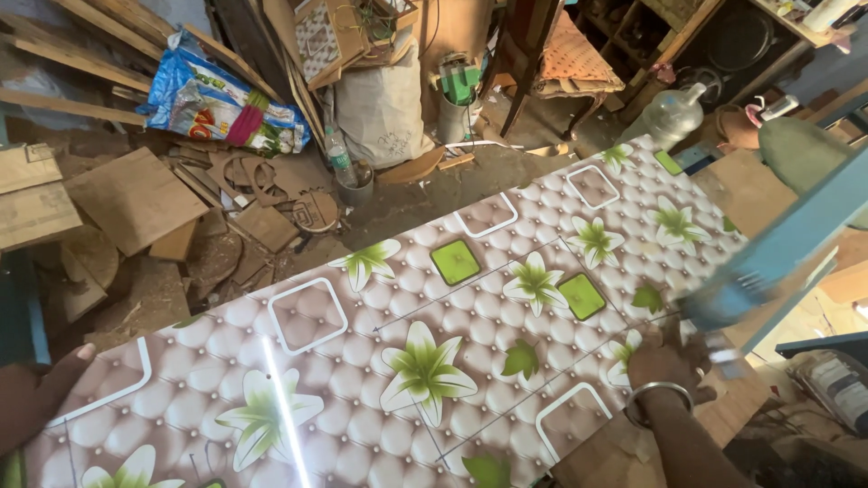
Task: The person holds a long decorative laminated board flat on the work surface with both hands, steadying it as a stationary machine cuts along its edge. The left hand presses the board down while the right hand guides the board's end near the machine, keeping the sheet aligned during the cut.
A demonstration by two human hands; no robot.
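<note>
My fingers [658,348] on the right hand [667,361] are curled downward onto the long glossy laminate sheet printed with a padded beige pattern, green lilies and green squares [434,361]; they press on its near edge, beside a blurred blue power tool [732,298] whose body streaks across the view; whether they grip the tool or only rest by it I cannot tell — motion blur hides the contact. A silver metal bangle [653,394] circles the right wrist.

My left hand [36,393] lies at the far left end of the same sheet; the fingertips bend over its edge and appear to hold it down, half closed, with nothing else in the grasp.

The sheet runs diagonally from lower left to upper right, lying flat; thin dark lines cross its surface, and a bright streak of reflected light falls on it near the left.

Beyond the sheet — on the dirt floor [425,194] — lie scattered brown plywood offcuts [136,199]; a crumpled blue-and-white printed plastic sack [217,99] rests among timber strips; a grey cloth sack [380,108] stands by a green-topped tool [459,86]; a clear plastic bottle [669,113] lies near the sheet's far end.
</note>
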